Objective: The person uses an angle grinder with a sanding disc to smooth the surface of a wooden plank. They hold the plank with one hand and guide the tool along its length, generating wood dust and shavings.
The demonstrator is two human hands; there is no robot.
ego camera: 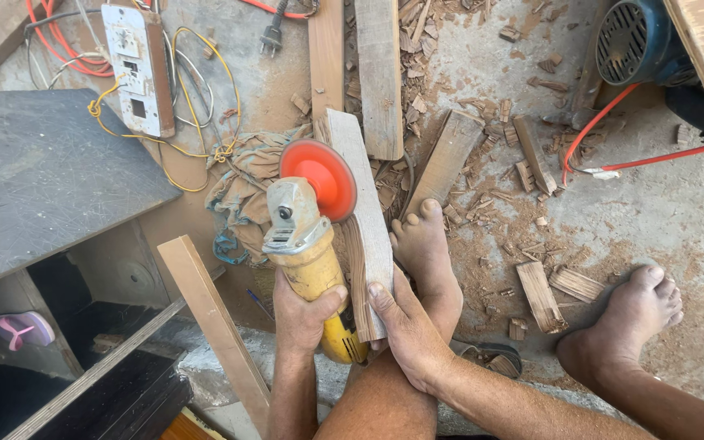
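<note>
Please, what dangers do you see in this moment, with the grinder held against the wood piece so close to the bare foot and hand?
1. The orange disc of the yellow angle grinder works on a wood piece braced against a bare foot; a slip could cut the toes.
2. The right hand steadies the wood below the disc, with no glove.
3. The left hand alone holds the grinder, so a kick might twist it loose.

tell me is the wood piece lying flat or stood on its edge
On edge: the wood piece stands on its narrow side, right hand gripping its near end, braced by a foot, grinder disc against its face.
</note>
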